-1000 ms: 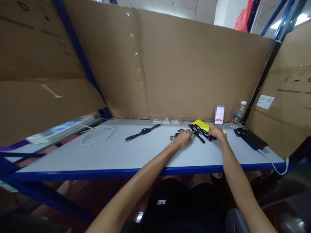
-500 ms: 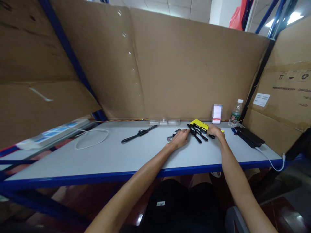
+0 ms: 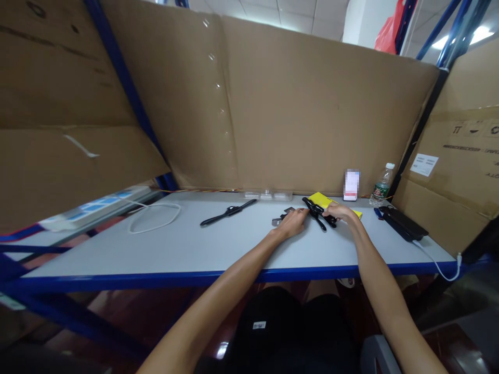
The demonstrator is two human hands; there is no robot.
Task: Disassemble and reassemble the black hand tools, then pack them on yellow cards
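Note:
On the grey table, my left hand (image 3: 293,223) lies low with its fingers stretched forward, their tips against a slim black strap-like piece (image 3: 320,223) with a thicker middle. Small dark flat pieces (image 3: 276,222) show beside and partly under that hand. My right hand (image 3: 340,211) is closed at the right side of the black pile, its fingers on another black strap-like piece (image 3: 331,220); the fingertips are partly hidden. Behind the pile lies a flat yellow packet (image 3: 322,199). A similar long black piece (image 3: 230,210) lies apart to the left.
A phone (image 3: 351,185) and a water bottle (image 3: 382,187) stand at the back right. Near them lies a black case (image 3: 403,223) with a white cable. Clear plastic holders (image 3: 267,195) sit along the back. A power strip (image 3: 93,208) and white cable loop (image 3: 156,218) are left.
My right hand has moved left from over the yellow packet, bringing a black piece closer to the others. My left hand stays in place. The camera view swung slightly and came back.

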